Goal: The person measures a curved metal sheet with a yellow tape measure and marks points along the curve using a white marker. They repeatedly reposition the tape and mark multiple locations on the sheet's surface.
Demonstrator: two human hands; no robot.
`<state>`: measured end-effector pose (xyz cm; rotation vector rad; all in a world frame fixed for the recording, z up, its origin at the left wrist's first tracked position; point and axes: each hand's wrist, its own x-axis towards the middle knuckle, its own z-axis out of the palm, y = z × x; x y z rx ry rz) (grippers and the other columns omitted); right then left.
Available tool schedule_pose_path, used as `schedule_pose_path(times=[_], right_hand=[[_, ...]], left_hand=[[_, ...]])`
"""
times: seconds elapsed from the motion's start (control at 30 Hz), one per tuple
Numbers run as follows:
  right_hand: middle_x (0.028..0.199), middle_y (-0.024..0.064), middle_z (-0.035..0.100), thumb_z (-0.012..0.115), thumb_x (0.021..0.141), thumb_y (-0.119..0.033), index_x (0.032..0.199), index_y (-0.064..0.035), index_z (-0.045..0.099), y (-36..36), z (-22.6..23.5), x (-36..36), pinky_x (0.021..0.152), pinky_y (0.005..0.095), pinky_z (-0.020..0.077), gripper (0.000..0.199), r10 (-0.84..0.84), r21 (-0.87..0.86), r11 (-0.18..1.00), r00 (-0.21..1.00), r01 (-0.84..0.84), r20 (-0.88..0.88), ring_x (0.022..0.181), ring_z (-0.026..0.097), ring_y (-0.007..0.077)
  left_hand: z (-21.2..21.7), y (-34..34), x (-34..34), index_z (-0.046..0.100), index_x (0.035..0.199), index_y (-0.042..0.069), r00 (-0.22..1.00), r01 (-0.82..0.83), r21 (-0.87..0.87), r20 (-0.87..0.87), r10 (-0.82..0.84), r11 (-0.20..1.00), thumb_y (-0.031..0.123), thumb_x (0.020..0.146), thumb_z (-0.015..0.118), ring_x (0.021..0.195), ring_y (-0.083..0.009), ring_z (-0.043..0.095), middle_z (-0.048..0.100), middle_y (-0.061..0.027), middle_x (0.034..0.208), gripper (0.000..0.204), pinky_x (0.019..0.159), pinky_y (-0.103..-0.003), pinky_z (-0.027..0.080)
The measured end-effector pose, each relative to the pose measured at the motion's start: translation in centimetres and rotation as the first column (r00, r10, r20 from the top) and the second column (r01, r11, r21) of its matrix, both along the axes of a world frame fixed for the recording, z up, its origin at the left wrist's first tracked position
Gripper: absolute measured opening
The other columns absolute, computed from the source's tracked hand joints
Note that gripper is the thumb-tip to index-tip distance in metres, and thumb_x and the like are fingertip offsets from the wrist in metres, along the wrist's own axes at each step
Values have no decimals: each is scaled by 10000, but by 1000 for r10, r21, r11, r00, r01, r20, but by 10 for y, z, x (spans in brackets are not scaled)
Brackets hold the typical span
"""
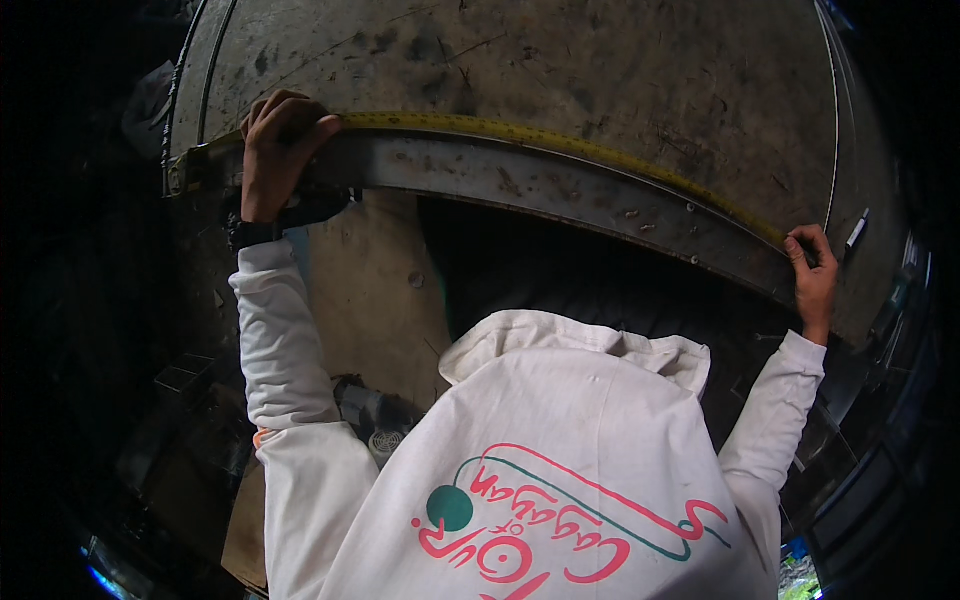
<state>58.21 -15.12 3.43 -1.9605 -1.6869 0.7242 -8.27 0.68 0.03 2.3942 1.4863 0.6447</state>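
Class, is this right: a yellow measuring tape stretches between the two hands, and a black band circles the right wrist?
Wrong wrist: the head view shows the black band circling the left wrist. The yellow measuring tape does stretch between the left hand and the right hand.

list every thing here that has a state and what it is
yellow tape measure, drawn out along the tabletop's near edge
left hand, fingers curled at the tape; grip unclear
right hand, pinching the tape's right stretch
white pen, lying down, beyond the right hand
tabletop, scuffed and stained
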Motion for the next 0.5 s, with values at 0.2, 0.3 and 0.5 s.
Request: schedule_pose_path(times=[0.2,0.3,0.5], right_hand=[[919,3,583,737,966,-182,949,-8,623,0,-1,7,895,261,434,209,51,21,999,998,-50,-26,922,561,119],[919,7,582,738,962,-187,943,-4,621,2,3,4,899,261,431,217,58,3,998,998,-58,-17,926,561,121],[925,15,589,728,959,-161,931,-4,623,1,5,2,905,262,430,190,55,10,998,998,-55,11,932,569,127]], left_hand=[[-1,4,-1,739,888,35,998,48,97,-38,-44,994,285,822,832,981,-267,625,688,-58,942,275,941,-391,439],[1,1,1,743,894,42,1000,-2,54,-2,2,999,295,821,834,995,-272,622,687,-58,947,278,945,-394,438],[5,0,4,750,910,56,1000,-23,31,4,23,999,298,823,832,1007,-269,624,698,-53,977,270,955,-398,440]])
